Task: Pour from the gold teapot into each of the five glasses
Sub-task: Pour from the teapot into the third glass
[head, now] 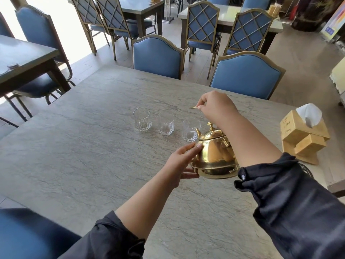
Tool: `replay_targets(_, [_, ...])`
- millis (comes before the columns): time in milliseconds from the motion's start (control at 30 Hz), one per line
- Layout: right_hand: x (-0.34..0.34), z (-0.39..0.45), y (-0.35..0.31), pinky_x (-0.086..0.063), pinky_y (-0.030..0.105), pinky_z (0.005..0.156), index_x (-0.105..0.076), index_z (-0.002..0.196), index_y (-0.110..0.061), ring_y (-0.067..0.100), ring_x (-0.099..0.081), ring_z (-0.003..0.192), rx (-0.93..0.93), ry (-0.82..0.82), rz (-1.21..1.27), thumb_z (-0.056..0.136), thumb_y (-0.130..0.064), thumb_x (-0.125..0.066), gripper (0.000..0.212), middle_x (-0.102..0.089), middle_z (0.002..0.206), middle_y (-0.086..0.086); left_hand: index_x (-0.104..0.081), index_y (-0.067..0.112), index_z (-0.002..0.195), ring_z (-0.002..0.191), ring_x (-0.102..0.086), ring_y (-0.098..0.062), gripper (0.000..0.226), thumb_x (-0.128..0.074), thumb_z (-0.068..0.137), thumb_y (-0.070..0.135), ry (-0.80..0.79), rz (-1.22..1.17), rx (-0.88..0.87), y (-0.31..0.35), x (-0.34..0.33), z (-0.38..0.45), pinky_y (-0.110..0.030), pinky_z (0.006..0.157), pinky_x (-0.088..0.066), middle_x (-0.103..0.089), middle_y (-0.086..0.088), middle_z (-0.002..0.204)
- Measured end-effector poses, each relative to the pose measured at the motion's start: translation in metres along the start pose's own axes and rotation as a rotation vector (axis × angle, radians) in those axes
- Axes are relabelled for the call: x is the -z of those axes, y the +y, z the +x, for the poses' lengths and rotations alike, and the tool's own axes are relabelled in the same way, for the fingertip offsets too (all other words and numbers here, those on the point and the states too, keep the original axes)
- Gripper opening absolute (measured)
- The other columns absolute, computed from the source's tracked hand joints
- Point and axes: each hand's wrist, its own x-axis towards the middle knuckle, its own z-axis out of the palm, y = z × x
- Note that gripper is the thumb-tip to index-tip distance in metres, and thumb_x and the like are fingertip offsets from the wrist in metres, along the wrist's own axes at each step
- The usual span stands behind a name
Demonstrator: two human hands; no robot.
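Nearest the person, dark sleeves are pushed up on both forearms above the grey stone-patterned table [78, 150]. The left hand [180, 162] cups the lower left side of the gold teapot [214, 156], fingers spread along its belly and thumb under the base rim. The teapot sits toward the right part of the table, its spout pointing away at the glasses and its knobbed lid on top. The right hand [216, 106] is raised above and beyond the pot, fingers pinched closed on the thin gold handle [194, 107], which it holds up. Just past the spout stands the right glass [190, 130], with the middle glass [165, 124] and left glass [141, 119] in a row beside it; only three show. A wooden tissue box [302, 131] stands at the table's right edge. Blue chairs [158, 57] line the far edge.
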Motion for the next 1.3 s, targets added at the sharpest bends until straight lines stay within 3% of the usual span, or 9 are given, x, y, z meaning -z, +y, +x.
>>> replay_targets(133, [0.0021,0.0012,0.0,-0.052,0.031,0.069,-0.073,0.1,-0.016,0.021,-0.062,0.085,0.006,-0.002,-0.003,0.094,-0.016,-0.061,0.014,-0.069,0.093,0.006,-0.062,0.033,0.132,0.077,-0.075,-0.025,0.053,-0.071,0.084,0.053,-0.009,-0.004,-0.004,0.0012,-0.0024,-0.0001,-0.039,0.078,-0.064,-0.069,-0.006,0.113])
replay_targets(300, [0.0051,0.0034,0.0001,-0.051,0.03,0.068,-0.073,0.1,-0.016,0.021,-0.062,0.084,0.007,0.008,-0.007,0.094,-0.016,-0.061,0.014,-0.069,0.093,0.006,-0.058,0.029,0.139,0.08,-0.076,-0.026,0.063,-0.072,0.083,0.055,-0.006,0.005,-0.012,0.0038,-0.0031,0.0004,-0.04,0.078,-0.064,-0.068,-0.01,0.121])
replay_targets(600, [0.0071,0.0042,-0.0027,-0.044,0.028,0.064,-0.073,0.102,-0.015,0.02,-0.061,0.082,0.014,-0.009,-0.009,0.094,-0.015,-0.06,0.015,-0.07,0.094,0.007,-0.058,0.029,0.139,0.077,-0.076,-0.023,0.062,-0.071,0.083,0.055,-0.006,-0.008,-0.023,0.0044,-0.0029,-0.0005,-0.037,0.075,-0.064,-0.069,-0.008,0.116])
replay_targets(1300, [0.008,0.0004,-0.0075,-0.048,0.029,0.064,-0.073,0.103,-0.013,0.022,-0.062,0.082,0.024,-0.031,-0.016,0.094,-0.015,-0.06,0.016,-0.069,0.094,0.008,-0.058,0.031,0.139,0.079,-0.075,-0.026,0.067,-0.072,0.08,0.059,0.002,-0.014,-0.008,0.0003,0.0006,-0.0019,-0.033,0.068,-0.063,-0.064,-0.014,0.132])
